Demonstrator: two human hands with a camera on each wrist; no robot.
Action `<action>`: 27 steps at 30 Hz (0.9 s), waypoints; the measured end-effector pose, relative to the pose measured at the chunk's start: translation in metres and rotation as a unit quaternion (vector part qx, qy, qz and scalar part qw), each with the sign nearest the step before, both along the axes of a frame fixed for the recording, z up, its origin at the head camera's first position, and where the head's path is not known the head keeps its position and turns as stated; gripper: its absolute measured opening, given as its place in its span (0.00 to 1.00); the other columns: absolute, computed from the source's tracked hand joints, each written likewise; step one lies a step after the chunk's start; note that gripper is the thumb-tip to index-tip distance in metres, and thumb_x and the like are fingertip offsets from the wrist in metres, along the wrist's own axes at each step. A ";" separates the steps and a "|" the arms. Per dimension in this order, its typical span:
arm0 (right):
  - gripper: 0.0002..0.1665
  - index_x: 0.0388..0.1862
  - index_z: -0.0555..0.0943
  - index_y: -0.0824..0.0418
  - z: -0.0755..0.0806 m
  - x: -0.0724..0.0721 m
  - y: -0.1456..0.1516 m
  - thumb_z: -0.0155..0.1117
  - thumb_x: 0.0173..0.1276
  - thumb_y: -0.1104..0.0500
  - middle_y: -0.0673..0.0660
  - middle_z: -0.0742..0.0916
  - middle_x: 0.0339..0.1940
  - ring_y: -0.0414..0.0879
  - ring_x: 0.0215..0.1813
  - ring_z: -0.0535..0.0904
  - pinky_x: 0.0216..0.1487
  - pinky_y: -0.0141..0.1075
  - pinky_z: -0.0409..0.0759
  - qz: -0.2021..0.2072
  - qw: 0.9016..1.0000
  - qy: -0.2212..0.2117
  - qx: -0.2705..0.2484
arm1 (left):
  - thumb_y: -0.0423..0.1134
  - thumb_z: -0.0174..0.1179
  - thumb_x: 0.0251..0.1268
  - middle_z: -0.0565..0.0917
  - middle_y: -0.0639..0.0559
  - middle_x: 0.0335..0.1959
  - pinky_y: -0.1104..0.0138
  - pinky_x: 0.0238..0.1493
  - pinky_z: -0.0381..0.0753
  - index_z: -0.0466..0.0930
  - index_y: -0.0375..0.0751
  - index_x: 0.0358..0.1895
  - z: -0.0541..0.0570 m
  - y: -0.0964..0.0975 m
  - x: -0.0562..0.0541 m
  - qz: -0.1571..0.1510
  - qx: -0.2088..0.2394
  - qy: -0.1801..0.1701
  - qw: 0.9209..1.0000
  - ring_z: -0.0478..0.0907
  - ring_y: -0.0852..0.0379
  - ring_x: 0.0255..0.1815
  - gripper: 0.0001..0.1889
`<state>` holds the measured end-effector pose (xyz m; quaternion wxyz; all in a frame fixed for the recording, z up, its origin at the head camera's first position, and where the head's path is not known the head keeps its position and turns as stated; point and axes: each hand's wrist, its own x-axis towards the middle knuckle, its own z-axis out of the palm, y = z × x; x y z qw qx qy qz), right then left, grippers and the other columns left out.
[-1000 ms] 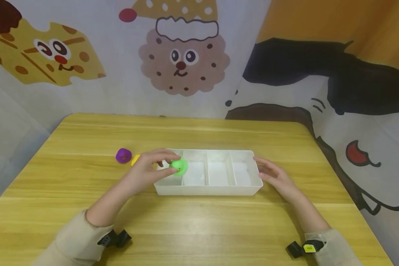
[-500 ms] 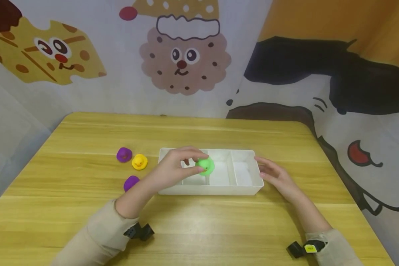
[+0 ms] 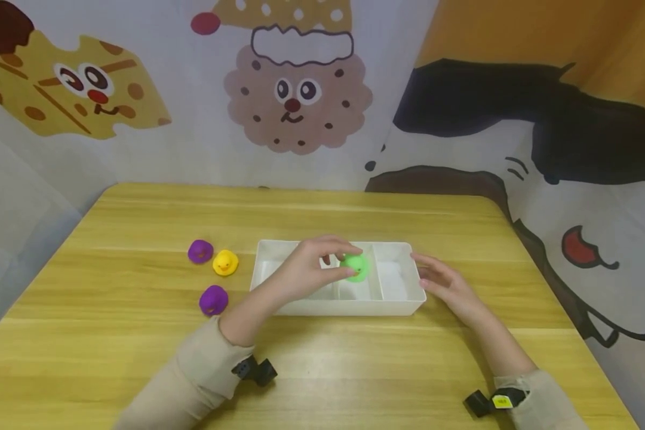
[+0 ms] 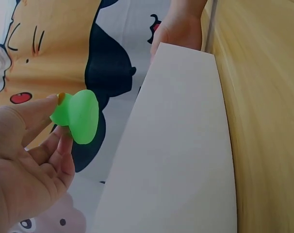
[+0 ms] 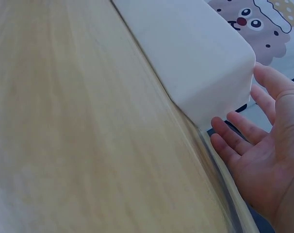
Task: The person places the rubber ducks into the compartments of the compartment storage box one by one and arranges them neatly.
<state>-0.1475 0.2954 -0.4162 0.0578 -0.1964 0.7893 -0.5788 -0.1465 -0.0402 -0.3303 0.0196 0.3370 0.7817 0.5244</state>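
Observation:
Between thumb and fingers, my left hand pinches a small green rubber duck over the third compartment of a white divided box. In the left wrist view the green duck shows its underside and stands above the level of the box's rim. My right hand is at the box's right end, fingers loosely bent, with fingertips right at the end wall. The right wrist view shows the thumb by the box's top corner and the other fingers spread beside the end wall.
Left of the box, a yellow rubber duck sits on the wooden table with a purple duck behind it and another purple duck in front. A cartoon-printed curtain hangs behind the table.
My left hand has carried the green duck rightward from the box's left compartment to over the third one, uncovering the yellow and nearer purple ducks. My right hand has stayed put.

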 end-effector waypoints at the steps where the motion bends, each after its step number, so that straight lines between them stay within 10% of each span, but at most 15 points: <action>1: 0.29 0.70 0.65 0.65 0.000 0.000 0.000 0.56 0.71 0.67 0.57 0.76 0.63 0.41 0.59 0.75 0.55 0.29 0.73 0.000 1.000 -0.001 0.000 | 0.36 0.68 0.58 0.82 0.55 0.49 0.64 0.41 0.77 0.83 0.41 0.52 -0.001 0.002 -0.001 0.001 0.000 -0.003 1.000 0.76 0.62 0.41 0.17; 18: 0.29 0.70 0.65 0.65 0.000 0.001 -0.002 0.55 0.71 0.67 0.51 0.76 0.63 0.39 0.58 0.75 0.54 0.30 0.74 -0.006 1.000 -0.007 -0.002 | 0.37 0.69 0.58 0.83 0.55 0.47 0.71 0.27 0.72 0.84 0.42 0.51 -0.009 0.036 -0.012 0.011 -0.003 -0.025 1.000 0.74 0.61 0.36 0.16; 27: 0.28 0.71 0.63 0.64 0.000 0.001 -0.001 0.53 0.73 0.66 0.68 0.73 0.64 0.40 0.58 0.75 0.53 0.32 0.74 0.004 1.000 -0.017 0.001 | 0.39 0.69 0.58 0.82 0.56 0.50 0.69 0.29 0.77 0.84 0.45 0.52 -0.013 0.054 -0.017 0.007 -0.016 -0.044 0.999 0.75 0.61 0.36 0.17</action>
